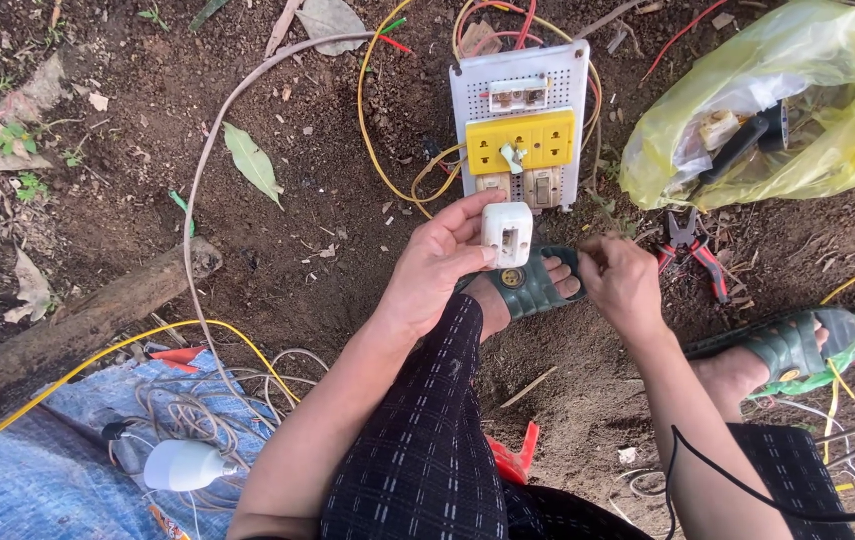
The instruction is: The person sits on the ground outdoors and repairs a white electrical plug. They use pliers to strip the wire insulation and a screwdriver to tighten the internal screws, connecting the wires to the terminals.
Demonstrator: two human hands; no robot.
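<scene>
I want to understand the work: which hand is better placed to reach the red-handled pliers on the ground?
Probably the right hand: it is free and close to the pliers. The left hand holds the white socket.

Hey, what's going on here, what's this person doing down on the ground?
A person sits over bare soil, wiring electrical parts. The left hand holds a small white socket up, while the right hand is closed beside it; whether it pinches anything cannot be told. Just ahead lies a white perforated board carrying a yellow outlet block and loose yellow wires. Red-handled pliers and a yellow plastic bag lie to the right.
</scene>
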